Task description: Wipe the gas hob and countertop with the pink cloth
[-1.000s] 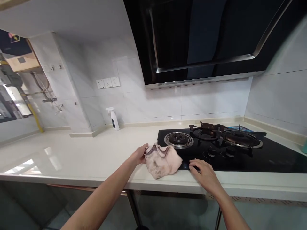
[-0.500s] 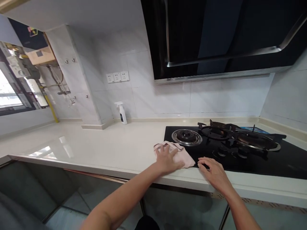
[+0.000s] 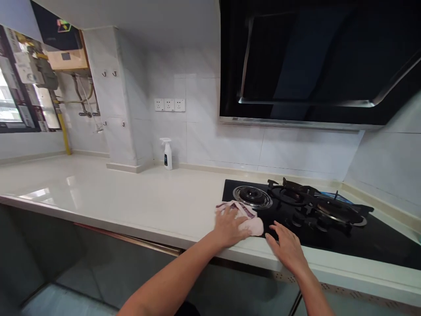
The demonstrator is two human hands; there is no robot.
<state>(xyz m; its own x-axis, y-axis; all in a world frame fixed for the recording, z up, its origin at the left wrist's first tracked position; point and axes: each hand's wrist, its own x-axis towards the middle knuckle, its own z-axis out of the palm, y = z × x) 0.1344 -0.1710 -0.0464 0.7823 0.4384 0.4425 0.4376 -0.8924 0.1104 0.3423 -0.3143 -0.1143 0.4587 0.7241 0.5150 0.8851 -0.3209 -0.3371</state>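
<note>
Cloth [image 3: 248,218] left of stove [image 3: 329,219], on counter [image 3: 131,202]

Pink stained cloth [image 3: 250,218], crumpled flat, on black cooktop's front-left corner

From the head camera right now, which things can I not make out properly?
1. Pink cloth: head view, mostly covered by the left hand, so its full shape is hidden.
2. Spray bottle: head view, label too small to read.
3. Gas hob: head view, right end cut off by the picture edge; knobs dark on black glass, settings unclear.
4. Range hood: head view, top cut off by the upper edge.
</note>
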